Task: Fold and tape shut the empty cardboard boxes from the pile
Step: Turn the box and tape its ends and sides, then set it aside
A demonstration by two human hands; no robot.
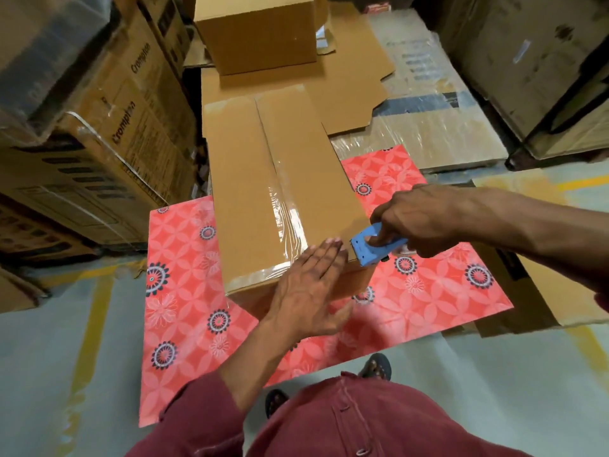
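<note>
a long cardboard box lies flat on a red flowered mat on the grey floor, its two top flaps meeting in a seam that runs away from the person. clear tape covers the near stretch of that seam and turns along the near edge of the lid, shiny and wrinkled. the left hand lies flat on the near right corner of the box, fingers straight and together, pressing down on the taped edge without gripping anything; its thumb hangs over the front face of the box. just beyond and to the right of those fingertips sits a blue tape dispenser, its toothed end touching the right edge of the lid at the corner. the right hand grips the dispenser from above, fingers curled round its handle with the thumb pressed against the blue side. beyond both hands the far part of the seam shows no shine, though whether tape lies there is hard to tell. farther off, past the box's far end, a smaller closed carton stands on flattened cardboard sheets, and plastic-wrapped flat cartons lie to the right of these. to the left of the fingers rise stacked printed cartons. near the person, a maroon sleeve and shirt fill the bottom of the view, with sandalled feet on the mat's near edge.
</note>
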